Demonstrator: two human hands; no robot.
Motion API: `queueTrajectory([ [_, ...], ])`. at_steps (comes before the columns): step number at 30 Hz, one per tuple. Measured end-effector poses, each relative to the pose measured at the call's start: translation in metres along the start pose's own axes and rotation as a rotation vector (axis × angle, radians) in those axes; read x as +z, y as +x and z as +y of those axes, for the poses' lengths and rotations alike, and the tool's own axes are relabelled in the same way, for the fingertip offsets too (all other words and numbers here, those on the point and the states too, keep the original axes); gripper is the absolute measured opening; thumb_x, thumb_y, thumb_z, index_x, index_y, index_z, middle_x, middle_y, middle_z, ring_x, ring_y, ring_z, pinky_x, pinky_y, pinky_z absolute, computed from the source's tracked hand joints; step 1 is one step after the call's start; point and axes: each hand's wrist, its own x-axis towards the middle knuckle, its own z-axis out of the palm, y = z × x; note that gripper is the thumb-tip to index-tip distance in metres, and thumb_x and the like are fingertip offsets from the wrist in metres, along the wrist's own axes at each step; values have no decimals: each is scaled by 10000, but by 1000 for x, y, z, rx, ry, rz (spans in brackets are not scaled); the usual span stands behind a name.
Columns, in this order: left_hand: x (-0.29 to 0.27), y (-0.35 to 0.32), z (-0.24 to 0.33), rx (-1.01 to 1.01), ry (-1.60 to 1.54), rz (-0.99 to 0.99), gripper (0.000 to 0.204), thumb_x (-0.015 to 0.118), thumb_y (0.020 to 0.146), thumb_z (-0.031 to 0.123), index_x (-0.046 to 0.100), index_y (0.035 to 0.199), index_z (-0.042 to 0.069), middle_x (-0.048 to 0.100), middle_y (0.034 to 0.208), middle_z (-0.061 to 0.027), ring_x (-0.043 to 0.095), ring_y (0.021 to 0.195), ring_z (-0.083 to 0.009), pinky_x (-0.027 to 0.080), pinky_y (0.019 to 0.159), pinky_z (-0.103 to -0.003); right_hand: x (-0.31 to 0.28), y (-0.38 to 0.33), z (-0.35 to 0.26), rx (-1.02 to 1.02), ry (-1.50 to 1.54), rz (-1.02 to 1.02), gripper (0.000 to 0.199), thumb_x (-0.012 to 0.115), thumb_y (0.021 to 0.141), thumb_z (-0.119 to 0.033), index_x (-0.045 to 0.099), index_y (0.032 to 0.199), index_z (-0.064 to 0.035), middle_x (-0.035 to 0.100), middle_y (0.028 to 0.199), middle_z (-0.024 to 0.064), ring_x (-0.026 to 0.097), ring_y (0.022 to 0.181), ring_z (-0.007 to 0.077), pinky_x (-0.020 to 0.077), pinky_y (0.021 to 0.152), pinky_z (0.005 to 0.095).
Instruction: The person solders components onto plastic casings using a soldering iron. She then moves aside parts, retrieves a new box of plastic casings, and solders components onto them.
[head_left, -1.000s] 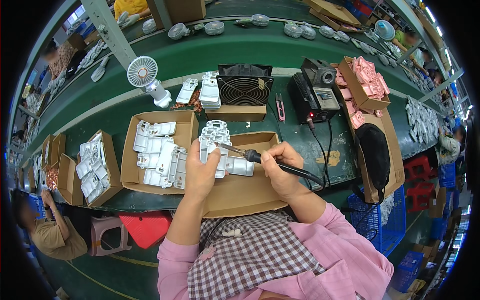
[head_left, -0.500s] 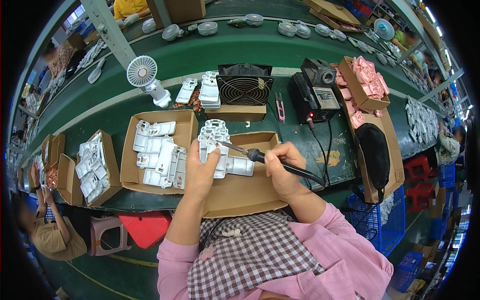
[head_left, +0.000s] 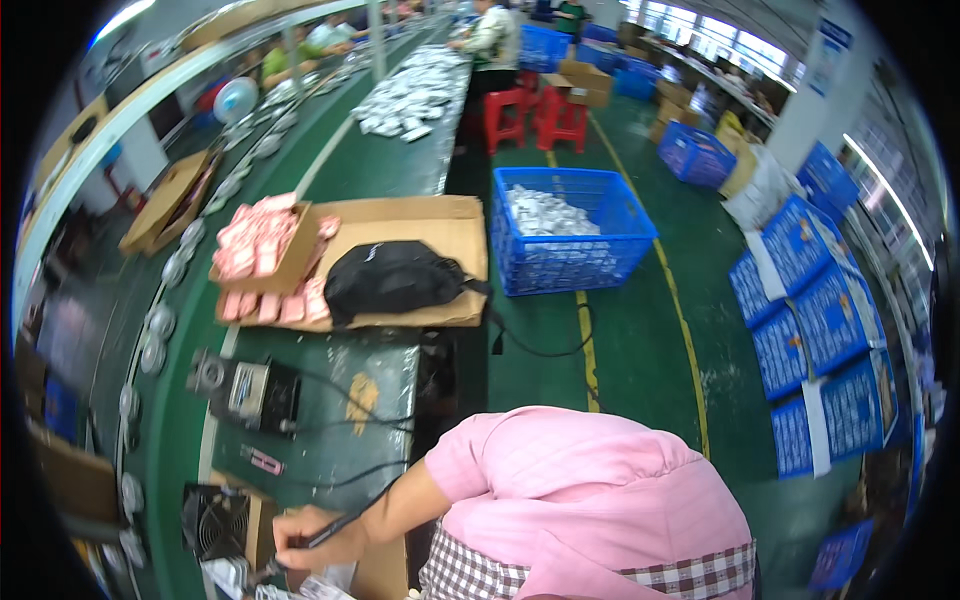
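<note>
My right hand (head_left: 330, 545) is closed around a soldering iron (head_left: 338, 527), low in the picture at the left. Its cable trails up over my forearm. Beside the iron's tip end lies a white plastic housing part (head_left: 226, 575), partly cut off by the lower edge. More pale parts lie just below my right hand, above a cardboard tray (head_left: 385, 572). My left hand is outside the picture. The whole view is somewhat blurred.
Near the hand stand a black fan (head_left: 222, 520), pink-handled snips (head_left: 265, 461) and a soldering station (head_left: 265, 393). Farther off, a cardboard tray (head_left: 440, 215) holds pink parts (head_left: 265, 240) and a black bag (head_left: 400, 280). A blue basket (head_left: 575, 265) stands on the floor, red stools (head_left: 562, 122) beyond.
The view has swung far to the right, bringing the aisle and blue baskets into sight. My left hand has left the picture; my right still grips the soldering iron.
</note>
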Motion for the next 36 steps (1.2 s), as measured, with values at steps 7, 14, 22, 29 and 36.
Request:
queueTrajectory([
  [7,-5,18,-2,44,-33,-179,577,605,841,161,371,1330,-37,485,1236,-236,522,1047,-295,421,901,-392,3,-2,-18,-49,145,6,315,597,858,-320,516,806,-21,585,675,42,548,610,129,415,546,275],
  [14,-48,10,-22,39,-88,-140,551,599,854,214,406,1308,-32,449,1272,-276,484,1117,-335,364,970,-435,-1,-2,-26,-21,153,-67,290,609,845,-302,538,785,-27,595,653,48,563,600,139,418,535,277],
  [22,-80,-4,-41,47,-161,-126,531,591,869,273,445,1282,-27,409,1313,-321,441,1198,-381,300,1048,-485,-3,-2,-22,-101,129,-7,278,654,806,-285,554,766,-29,588,632,62,566,569,174,405,511,292],
  [29,-76,-19,-31,742,1193,210,407,432,921,175,445,1212,-109,539,1126,-270,564,997,-346,479,870,-400,1,-1,-15,-146,55,-25,266,687,748,-255,548,776,-30,578,644,62,568,585,194,406,522,299],
  [36,-50,-28,-3,174,-111,76,395,435,915,172,446,1198,-104,573,1056,-228,596,886,-298,503,779,-377,-1,-2,-22,0,85,-71,268,692,743,-234,531,801,-29,565,650,66,549,597,164,404,524,292],
])
